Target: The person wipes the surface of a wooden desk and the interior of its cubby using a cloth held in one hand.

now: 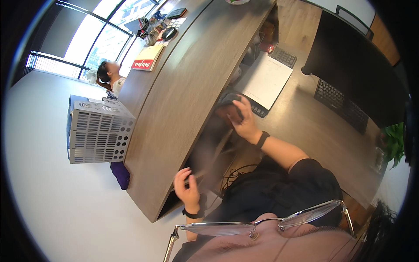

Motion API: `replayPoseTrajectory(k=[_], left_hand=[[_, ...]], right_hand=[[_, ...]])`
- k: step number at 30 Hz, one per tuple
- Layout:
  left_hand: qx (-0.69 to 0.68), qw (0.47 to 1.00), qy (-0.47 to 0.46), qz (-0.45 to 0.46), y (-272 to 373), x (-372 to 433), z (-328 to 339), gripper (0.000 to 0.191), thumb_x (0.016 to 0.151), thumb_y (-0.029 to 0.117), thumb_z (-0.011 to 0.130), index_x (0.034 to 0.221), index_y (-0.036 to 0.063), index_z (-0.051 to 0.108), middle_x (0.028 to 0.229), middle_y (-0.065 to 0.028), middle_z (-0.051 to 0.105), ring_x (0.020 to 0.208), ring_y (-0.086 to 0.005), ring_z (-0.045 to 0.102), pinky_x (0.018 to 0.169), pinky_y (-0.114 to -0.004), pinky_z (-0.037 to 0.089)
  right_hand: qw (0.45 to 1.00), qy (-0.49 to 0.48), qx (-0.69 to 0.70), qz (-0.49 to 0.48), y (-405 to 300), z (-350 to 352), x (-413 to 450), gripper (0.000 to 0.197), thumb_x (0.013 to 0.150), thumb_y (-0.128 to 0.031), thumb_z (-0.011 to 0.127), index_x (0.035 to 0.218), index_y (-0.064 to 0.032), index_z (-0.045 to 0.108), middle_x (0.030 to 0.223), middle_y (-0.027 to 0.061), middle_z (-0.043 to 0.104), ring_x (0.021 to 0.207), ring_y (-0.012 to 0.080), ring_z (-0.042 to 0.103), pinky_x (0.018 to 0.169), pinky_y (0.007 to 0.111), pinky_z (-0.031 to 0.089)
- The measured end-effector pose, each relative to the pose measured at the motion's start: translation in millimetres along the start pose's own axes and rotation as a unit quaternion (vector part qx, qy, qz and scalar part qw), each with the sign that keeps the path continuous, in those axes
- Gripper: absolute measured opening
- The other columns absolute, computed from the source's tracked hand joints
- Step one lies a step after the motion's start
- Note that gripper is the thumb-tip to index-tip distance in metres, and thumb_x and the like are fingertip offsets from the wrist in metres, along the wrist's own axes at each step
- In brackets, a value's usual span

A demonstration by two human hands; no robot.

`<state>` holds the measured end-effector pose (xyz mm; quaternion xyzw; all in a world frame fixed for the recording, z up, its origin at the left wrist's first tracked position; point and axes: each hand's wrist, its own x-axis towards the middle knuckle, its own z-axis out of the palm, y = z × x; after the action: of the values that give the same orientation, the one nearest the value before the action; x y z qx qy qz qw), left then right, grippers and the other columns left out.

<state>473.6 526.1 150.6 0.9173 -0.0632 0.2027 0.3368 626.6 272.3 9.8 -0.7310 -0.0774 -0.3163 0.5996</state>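
Observation:
My right hand (244,122) is closed around a dark rounded item (229,108) with a reddish-brown part, blurred, at the front edge of the long wooden cabinet top (176,95). Just beside that hand, a white paper pad (266,80) lies partly over a black keyboard (258,108). Lower left, my left hand (187,191) is raised by the cabinet's open compartment (172,201), fingers apart and bent, with nothing visible in them. Both wrists wear black bands. The compartment's inside is dark and blurred.
A black monitor (350,65) and another black keyboard (340,103) occupy the desk at right. Cables (237,173) hang below. A grey perforated crate (98,131) adjoins the cabinet's far side, near a purple cloth item (120,175). A notebook (147,58) lies farther back; another person (113,77) is beyond.

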Motion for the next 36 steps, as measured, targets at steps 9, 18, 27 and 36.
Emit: replayPoseTrajectory(k=[9,18,27,36], left_hand=[[0.344,0.915,0.208,0.008,-43,18,-37,0.023,0.095,0.017,0.061,0.108,-0.0022,0.062,0.128,-0.0222,0.057,0.120,-0.0393,0.052,0.103,-0.051,0.040],[0.431,0.882,0.172,-0.079,-70,36,-27,0.035,0.099,0.029,0.058,0.116,-0.0021,0.062,0.128,-0.0231,0.057,0.121,-0.0412,0.052,0.102,-0.053,0.040],[0.450,0.875,0.155,-0.088,-72,29,-33,0.036,0.099,0.028,0.057,0.116,-0.0032,0.061,0.118,-0.0212,0.061,0.112,-0.0402,0.055,0.098,-0.050,0.042],[0.456,0.873,0.144,-0.096,-76,33,-33,0.037,0.099,0.028,0.055,0.116,-0.0035,0.061,0.117,-0.0216,0.062,0.111,-0.0406,0.055,0.098,-0.050,0.042]], right_hand=[[0.989,-0.082,-0.114,0.052,83,19,-56,0.063,0.081,-0.001,0.073,0.138,-0.0096,0.048,0.142,0.0278,0.047,0.128,0.0470,0.051,0.107,0.046,0.044],[0.917,-0.253,-0.148,0.272,75,-2,-31,0.064,0.078,0.003,0.063,0.139,-0.0087,0.049,0.132,0.0239,0.052,0.121,0.0452,0.052,0.106,0.047,0.044],[0.938,0.026,0.132,0.319,74,12,-11,0.058,0.088,-0.012,0.073,0.139,-0.0037,0.047,0.136,0.0184,0.055,0.125,0.0338,0.056,0.107,0.040,0.045],[0.918,-0.260,-0.040,0.297,103,26,25,0.068,0.081,-0.028,0.073,0.138,0.0001,0.048,0.128,0.0279,0.061,0.119,0.0406,0.060,0.099,0.044,0.049]])
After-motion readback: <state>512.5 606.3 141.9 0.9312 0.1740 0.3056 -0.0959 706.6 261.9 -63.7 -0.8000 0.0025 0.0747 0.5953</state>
